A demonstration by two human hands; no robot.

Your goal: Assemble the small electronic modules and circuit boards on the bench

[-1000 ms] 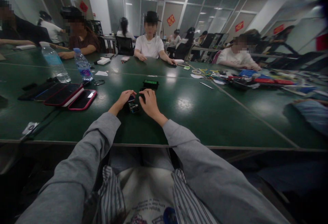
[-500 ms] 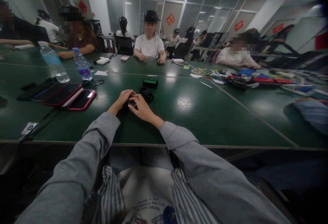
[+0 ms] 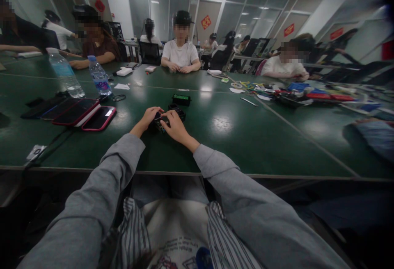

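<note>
Both my hands are over the green table, at a small dark device [image 3: 160, 127] with fine, many-coloured detail on its near side, perhaps a circuit board; its exact kind is hidden by my fingers. My left hand [image 3: 148, 120] is closed around its left side. From the right, my right hand [image 3: 176, 129] has thumb and fingertips bent onto it. Just beyond my right fingers lies a black boxy part [image 3: 181, 114], partly covered by them. Behind that sits a black case [image 3: 181, 99] with a bright green panel on top.
Phones with red cases [image 3: 99, 118] lie to the left, before two water bottles [image 3: 100, 76]. A cable loop [image 3: 119, 97] is beside them. A thin silver tool [image 3: 248, 101] and a pile of cables and tools [image 3: 295, 92] are right. Several people sit around the table [image 3: 246, 146].
My right hand has shifted slightly right and its fingers have lifted apart a little, so more of the device's coloured near side shows. My left hand stays almost in place.
</note>
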